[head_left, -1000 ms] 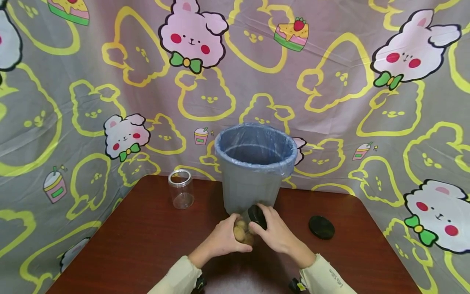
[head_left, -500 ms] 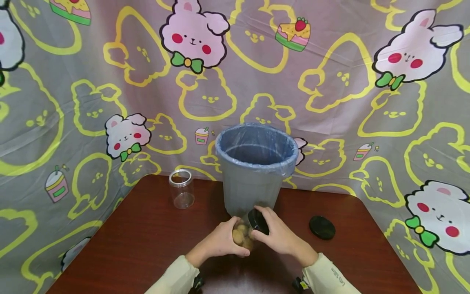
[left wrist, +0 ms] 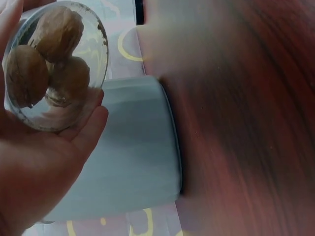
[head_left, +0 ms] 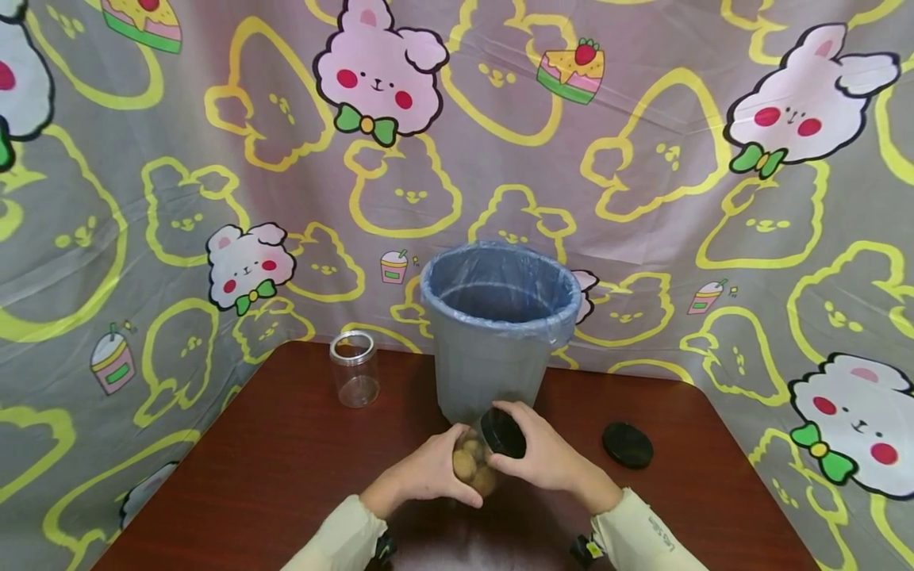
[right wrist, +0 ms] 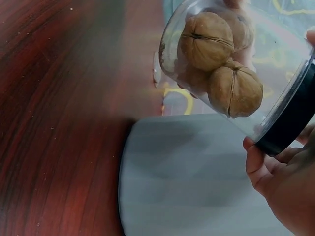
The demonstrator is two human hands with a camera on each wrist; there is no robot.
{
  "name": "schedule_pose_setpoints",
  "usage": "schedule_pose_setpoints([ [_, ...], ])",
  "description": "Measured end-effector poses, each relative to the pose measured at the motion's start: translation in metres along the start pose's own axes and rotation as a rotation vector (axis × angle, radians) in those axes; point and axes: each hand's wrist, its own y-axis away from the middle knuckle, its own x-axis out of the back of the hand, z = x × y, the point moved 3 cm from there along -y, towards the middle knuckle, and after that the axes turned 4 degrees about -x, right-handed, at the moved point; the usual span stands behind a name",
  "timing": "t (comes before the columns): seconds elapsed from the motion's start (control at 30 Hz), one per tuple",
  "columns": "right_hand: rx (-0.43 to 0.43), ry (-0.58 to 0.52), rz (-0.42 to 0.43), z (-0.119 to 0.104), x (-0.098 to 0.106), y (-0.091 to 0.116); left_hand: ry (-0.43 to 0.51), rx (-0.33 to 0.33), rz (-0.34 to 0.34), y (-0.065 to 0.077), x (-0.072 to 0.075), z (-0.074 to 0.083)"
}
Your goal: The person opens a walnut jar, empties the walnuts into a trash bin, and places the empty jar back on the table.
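Note:
A clear jar with several walnuts (right wrist: pixel 236 91) inside is held tilted above the table, in front of the bin. My left hand (head_left: pixel 428 468) grips the jar's body near its base; in the left wrist view the walnuts (left wrist: pixel 56 29) show through the round bottom. A black lid (head_left: pixel 504 433) sits on the jar's mouth. My right hand (head_left: pixel 546 452) grips that lid, with fingers curled around its edge, as the right wrist view also shows. Whether the lid is tight or loose I cannot tell.
Behind the hands stands a grey bin (head_left: pixel 485 365) with a blue liner (head_left: pixel 500 305). An uncovered clear jar (head_left: pixel 355 370) stands at the back left of the brown table (head_left: pixel 286 460). Another black lid (head_left: pixel 627 444) lies to the right. A patterned curtain (head_left: pixel 286 190) surrounds the table.
Both hands have come slightly nearer with the jar, which stays tilted. The right hand's hold on the lid has turned a little. The uncovered jar, bin and loose lid stay put.

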Motion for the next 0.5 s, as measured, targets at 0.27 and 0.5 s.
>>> schedule_pose_setpoints([
  [0.27,0.006,0.005,-0.034,-0.0014,0.0015,-0.0008,-0.006,-0.063,-0.053,0.0005,0.0025,0.002],
  [0.5,0.077,-0.008,-0.045,-0.004,0.0051,-0.0009,0.086,-0.076,-0.088,0.0011,0.0047,0.0011],
])
